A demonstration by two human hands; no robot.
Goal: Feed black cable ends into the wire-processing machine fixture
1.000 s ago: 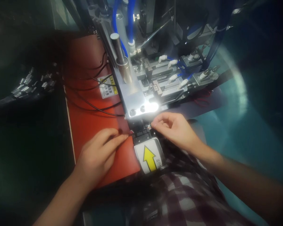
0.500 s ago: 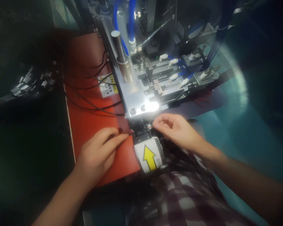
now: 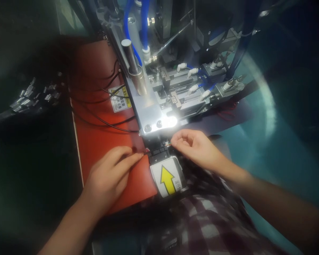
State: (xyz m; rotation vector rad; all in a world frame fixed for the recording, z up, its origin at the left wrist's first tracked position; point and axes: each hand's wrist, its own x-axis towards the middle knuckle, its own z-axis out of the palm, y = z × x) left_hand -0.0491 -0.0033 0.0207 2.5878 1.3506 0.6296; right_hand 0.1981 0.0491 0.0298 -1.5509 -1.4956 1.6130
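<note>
In the head view, my left hand point(image 3: 108, 173) is closed in a pinch at the left side of the machine's front slot. A thin black cable point(image 3: 155, 150) seems to run from its fingertips toward the right. My right hand point(image 3: 195, 148) pinches fine coloured wires point(image 3: 170, 143) at the other side, thumb and forefinger together. Both hands are low, just below the front edge of a bright metal plate point(image 3: 149, 115). Between and beneath them sits a white block point(image 3: 166, 177) with a yellow arrow. The wire ends are too small to make out clearly.
An orange-red machine base point(image 3: 95, 141) carries a warning label point(image 3: 121, 99) and loose black cables point(image 3: 103, 122). A metal post point(image 3: 134, 67) rises from the plate. Pneumatic cylinders point(image 3: 188, 101) with blue hoses point(image 3: 145, 28) stand behind. Shiny metal pieces point(image 3: 25, 99) lie at left.
The machine appears slightly farther left and tilted as the camera shifts. Both hands keep their pinches at nearly the same place by the slot.
</note>
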